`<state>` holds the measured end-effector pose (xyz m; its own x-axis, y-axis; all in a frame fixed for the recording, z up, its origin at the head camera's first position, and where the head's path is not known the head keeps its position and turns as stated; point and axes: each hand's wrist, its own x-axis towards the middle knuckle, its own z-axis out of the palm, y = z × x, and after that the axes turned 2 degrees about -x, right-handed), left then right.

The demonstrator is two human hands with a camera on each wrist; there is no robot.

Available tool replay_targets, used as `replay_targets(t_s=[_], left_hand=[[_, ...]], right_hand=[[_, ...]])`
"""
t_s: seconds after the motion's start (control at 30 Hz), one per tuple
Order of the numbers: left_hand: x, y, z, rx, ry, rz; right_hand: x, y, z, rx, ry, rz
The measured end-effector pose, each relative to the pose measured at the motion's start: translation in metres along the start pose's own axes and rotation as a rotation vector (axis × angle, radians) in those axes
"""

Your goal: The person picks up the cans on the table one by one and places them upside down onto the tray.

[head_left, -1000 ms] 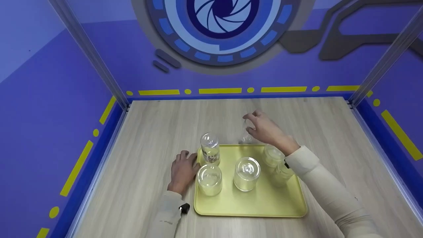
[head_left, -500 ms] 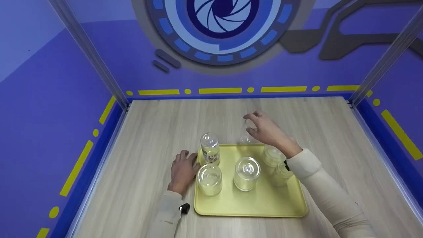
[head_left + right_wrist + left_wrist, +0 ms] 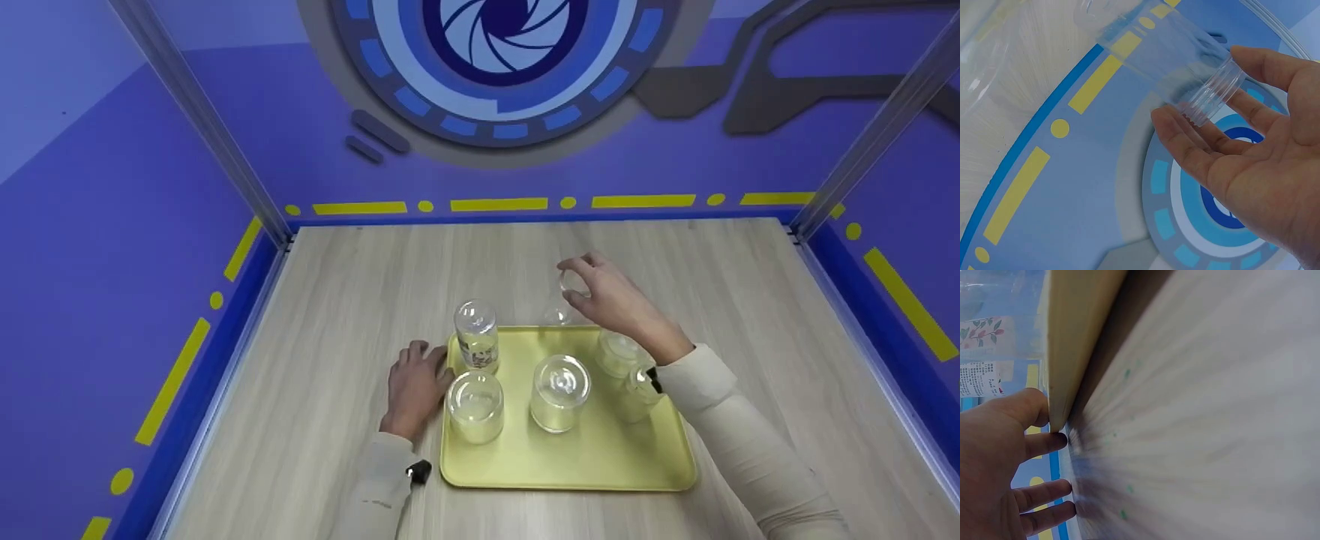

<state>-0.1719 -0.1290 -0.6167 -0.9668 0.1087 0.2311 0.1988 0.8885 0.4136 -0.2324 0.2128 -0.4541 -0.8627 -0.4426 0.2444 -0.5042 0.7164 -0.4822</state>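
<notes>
Beyond the back edge of the yellow tray [image 3: 570,471], my right hand [image 3: 619,304] holds a clear plastic bottle [image 3: 1157,53]. Thumb and fingers grip the bottle's threaded neck, as the right wrist view shows; its body slants away to the upper left. My left hand [image 3: 414,390] lies at the tray's left edge. In the left wrist view its thumb touches the tray rim [image 3: 1075,337], and the other fingers reach down to the tabletop. Closest to that hand on the tray are a clear labelled bottle [image 3: 476,334] and a short clear jar [image 3: 475,409].
Another clear jar [image 3: 561,394] stands mid-tray. Two more clear containers, a back-right one [image 3: 618,352] and a right-hand one [image 3: 637,397], are partly covered by the right arm. Wood-grain tabletop [image 3: 360,285] surrounds the tray, with blue walls [image 3: 360,176] behind and at both sides.
My right hand has shifted slightly to the right with the bottle, whose round mouth now shows more between thumb and fingers. The left hand and tray stay in place.
</notes>
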Motion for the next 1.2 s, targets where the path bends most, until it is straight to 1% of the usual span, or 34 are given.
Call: replay_targets(t_s=[0.13, 0.33, 0.57, 0.8, 0.93, 1.1, 1.2], left_hand=[[0.000, 0.000, 0.000, 0.000, -0.007, -0.009], [0.000, 0.000, 0.001, 0.007, -0.004, -0.004], [0.001, -0.001, 0.002, -0.004, 0.013, -0.001], [-0.001, 0.000, 0.002, -0.017, 0.007, -0.013], [-0.002, 0.000, 0.003, -0.011, 0.012, -0.006], [-0.002, 0.000, 0.003, -0.019, -0.001, -0.022], [-0.002, 0.000, 0.003, -0.020, 0.001, -0.024]], right_hand=[[-0.002, 0.000, -0.001, 0.014, 0.013, 0.008], [-0.005, -0.001, -0.003, 0.045, -0.003, 0.046], [-0.010, -0.001, -0.004, 0.068, 0.029, 0.045], [-0.015, -0.001, -0.002, 0.088, 0.031, 0.062], [-0.020, 0.000, -0.002, 0.123, 0.056, 0.077], [-0.025, 0.003, -0.003, 0.160, 0.098, 0.080], [-0.026, 0.004, -0.003, 0.179, 0.107, 0.092]])
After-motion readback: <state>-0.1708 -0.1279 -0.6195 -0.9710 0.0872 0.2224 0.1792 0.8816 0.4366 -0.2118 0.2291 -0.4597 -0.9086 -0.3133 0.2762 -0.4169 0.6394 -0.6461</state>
